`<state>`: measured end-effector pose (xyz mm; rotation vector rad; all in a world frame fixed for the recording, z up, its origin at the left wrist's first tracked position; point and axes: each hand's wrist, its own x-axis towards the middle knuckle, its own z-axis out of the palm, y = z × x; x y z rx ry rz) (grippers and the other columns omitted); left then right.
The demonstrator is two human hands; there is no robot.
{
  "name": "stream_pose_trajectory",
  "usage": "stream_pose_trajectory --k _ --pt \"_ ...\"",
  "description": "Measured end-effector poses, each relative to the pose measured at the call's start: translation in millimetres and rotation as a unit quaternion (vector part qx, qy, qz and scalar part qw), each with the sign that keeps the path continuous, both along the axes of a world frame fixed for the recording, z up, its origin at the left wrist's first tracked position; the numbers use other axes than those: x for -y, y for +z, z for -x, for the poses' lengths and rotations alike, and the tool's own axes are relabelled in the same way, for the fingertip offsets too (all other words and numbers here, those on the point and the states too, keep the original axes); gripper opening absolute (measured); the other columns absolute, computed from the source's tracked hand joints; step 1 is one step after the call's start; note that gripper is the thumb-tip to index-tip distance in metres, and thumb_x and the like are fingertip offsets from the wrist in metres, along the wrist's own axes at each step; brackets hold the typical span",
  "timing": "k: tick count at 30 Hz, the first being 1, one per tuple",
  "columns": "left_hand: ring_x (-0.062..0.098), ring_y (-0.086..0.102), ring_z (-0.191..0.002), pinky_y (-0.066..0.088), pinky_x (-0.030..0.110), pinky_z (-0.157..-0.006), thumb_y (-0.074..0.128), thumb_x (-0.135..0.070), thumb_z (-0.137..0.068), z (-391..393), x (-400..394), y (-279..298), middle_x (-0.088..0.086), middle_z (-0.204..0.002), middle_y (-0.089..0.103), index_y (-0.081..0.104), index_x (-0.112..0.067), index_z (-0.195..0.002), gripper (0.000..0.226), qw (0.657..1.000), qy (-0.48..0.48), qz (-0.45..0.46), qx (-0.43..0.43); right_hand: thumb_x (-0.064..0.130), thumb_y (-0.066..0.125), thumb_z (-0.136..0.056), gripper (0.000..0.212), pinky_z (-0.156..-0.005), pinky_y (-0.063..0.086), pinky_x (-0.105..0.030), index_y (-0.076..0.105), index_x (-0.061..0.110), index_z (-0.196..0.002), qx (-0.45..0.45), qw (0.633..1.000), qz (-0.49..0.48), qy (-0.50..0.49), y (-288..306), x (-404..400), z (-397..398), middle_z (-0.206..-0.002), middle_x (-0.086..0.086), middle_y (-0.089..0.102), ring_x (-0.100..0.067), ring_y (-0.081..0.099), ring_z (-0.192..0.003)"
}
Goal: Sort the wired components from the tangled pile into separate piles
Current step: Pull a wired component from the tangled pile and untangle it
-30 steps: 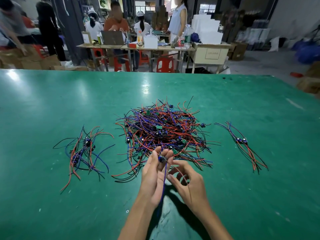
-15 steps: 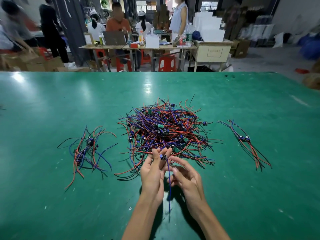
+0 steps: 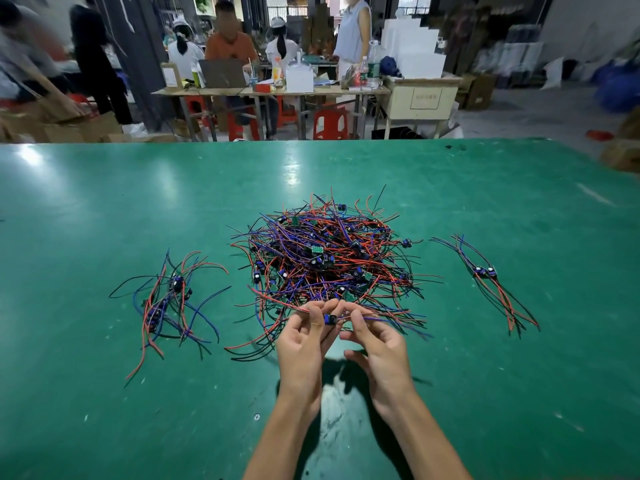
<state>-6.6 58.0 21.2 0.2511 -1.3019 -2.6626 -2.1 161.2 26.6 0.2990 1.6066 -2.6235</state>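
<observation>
A tangled pile [image 3: 329,254] of red, blue and black wired components lies mid-table. A smaller sorted pile [image 3: 169,299] sits to its left, and a thin sorted pile [image 3: 488,278] with two components to its right. At the big pile's near edge, my left hand [image 3: 304,344] and my right hand [image 3: 377,348] together hold one wired component [image 3: 329,319], a small blue part. My left fingertips pinch the part and its red wire; my right fingertips pinch its blue wires, which run off to the right.
The green table [image 3: 104,202] stretches wide on all sides of the piles. Beyond its far edge stand a work table [image 3: 270,93] with people seated and standing, red stools [image 3: 330,124], cardboard boxes and a cream cabinet [image 3: 422,98].
The blue wire that hung down between my hands now runs sideways to the right. Both hands stay at the pile's near edge; my right hand has risen to the component.
</observation>
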Motion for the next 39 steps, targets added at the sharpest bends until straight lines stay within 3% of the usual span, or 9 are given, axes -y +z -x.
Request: stream_pose_trajectory --k 8,12,15,19,21,23,27,32,39 --pt "0.022 0.072 -0.104 0.058 0.029 -0.084 0.066 0.013 -0.088 -5.8 34.2 -22.3 0.008 -0.12 0.071 0.048 -0.028 -0.131 0.062 0.962 -0.027 0.266 -0.049 0.019 0.068 -0.091 0.03 -0.073 0.06 -0.023 0.07 0.016 -0.121 -0.018 0.998 -0.025 0.056 15.0 -31.9 16.5 -0.102 -0.005 0.078 -0.012 0.074 -0.089" --pt "0.027 0.073 -0.097 0.057 0.047 -0.082 0.045 -0.005 -0.105 -2.8 58.9 -17.2 0.006 -0.113 0.073 0.051 -0.027 -0.125 0.03 0.968 0.114 0.221 -0.018 0.011 0.065 -0.097 0.03 -0.07 0.061 -0.025 0.064 0.014 -0.127 -0.02 0.996 -0.068 0.053 17.1 -46.5 18.9 -0.102 -0.006 0.079 -0.016 0.073 -0.082" --pt "0.025 0.071 -0.089 0.057 0.027 -0.075 0.037 0.006 -0.103 0.3 72.2 -1.1 0.008 -0.106 0.074 0.055 -0.027 -0.115 0.039 0.956 0.178 0.232 -0.009 0.007 0.066 -0.096 0.03 -0.065 0.062 -0.026 0.063 0.013 -0.125 -0.007 0.993 -0.105 0.061 17.1 -50.4 19.2 -0.097 -0.005 0.079 -0.015 0.072 -0.071" --pt "0.023 0.071 -0.077 0.055 0.031 -0.073 0.03 0.015 -0.087 8.5 81.9 30.4 0.008 -0.098 0.078 0.063 -0.016 -0.118 0.054 0.952 -0.037 0.303 0.007 0.009 0.071 -0.093 0.033 -0.057 0.059 -0.025 0.059 0.019 -0.122 -0.022 0.986 -0.152 0.066 18.4 -48.9 19.2 -0.097 -0.004 0.079 -0.013 0.07 -0.065" --pt "0.027 0.072 -0.078 0.053 0.038 -0.077 0.028 0.007 -0.083 12.9 91.5 43.8 0.014 -0.104 0.077 0.063 -0.008 -0.122 0.054 0.959 -0.134 0.249 0.027 0.01 0.072 -0.092 0.03 -0.056 0.059 -0.026 0.059 0.013 -0.119 -0.02 0.986 -0.158 0.056 16.8 -51.2 18.1 -0.098 -0.004 0.08 -0.014 0.07 -0.063" --pt "0.027 0.072 -0.079 0.053 0.038 -0.078 0.032 -0.005 -0.088 15.9 99.5 52.4 0.013 -0.106 0.077 0.064 -0.009 -0.12 0.046 0.972 -0.105 0.205 0.044 0.011 0.071 -0.093 0.023 -0.057 0.059 -0.025 0.06 0.009 -0.113 -0.013 0.986 -0.161 0.051 13.7 -55.5 16.4 -0.098 -0.002 0.08 -0.014 0.07 -0.063" --pt "0.021 0.074 -0.08 0.056 0.029 -0.073 0.047 -0.036 -0.091 17.0 87.8 53.6 0.005 -0.095 0.079 0.074 -0.016 -0.105 0.036 0.948 -0.061 0.308 0.039 0.016 0.065 -0.099 0.013 -0.056 0.056 -0.022 0.065 0.008 -0.11 -0.004 0.984 -0.168 0.052 5.4 -58.7 15.0 -0.102 0.002 0.079 -0.013 0.071 -0.067" --pt "0.005 0.069 -0.079 0.052 0.025 -0.076 0.062 -0.025 -0.099 6.7 35.6 18.4 -0.007 -0.09 0.078 0.077 -0.018 -0.1 0.017 0.876 -0.214 0.432 0.004 0.023 0.06 -0.102 0.014 -0.056 0.056 -0.022 0.073 0.017 -0.105 0.01 0.986 -0.158 0.05 -2.6 -44.4 15.5 -0.098 0.003 0.079 -0.012 0.069 -0.065" --pt "0.017 0.069 -0.066 0.054 0.024 -0.064 0.062 -0.003 -0.097 -4.2 1.6 -7.5 0.008 -0.079 0.075 0.08 -0.017 -0.089 0.025 0.921 -0.213 0.325 0.024 0.022 0.063 -0.1 0.017 -0.051 0.051 -0.019 0.08 0.019 -0.101 -0.031 0.985 -0.167 0.015 -9.9 -35.4 8.1 -0.08 -0.004 0.069 -0.011 0.064 -0.064"
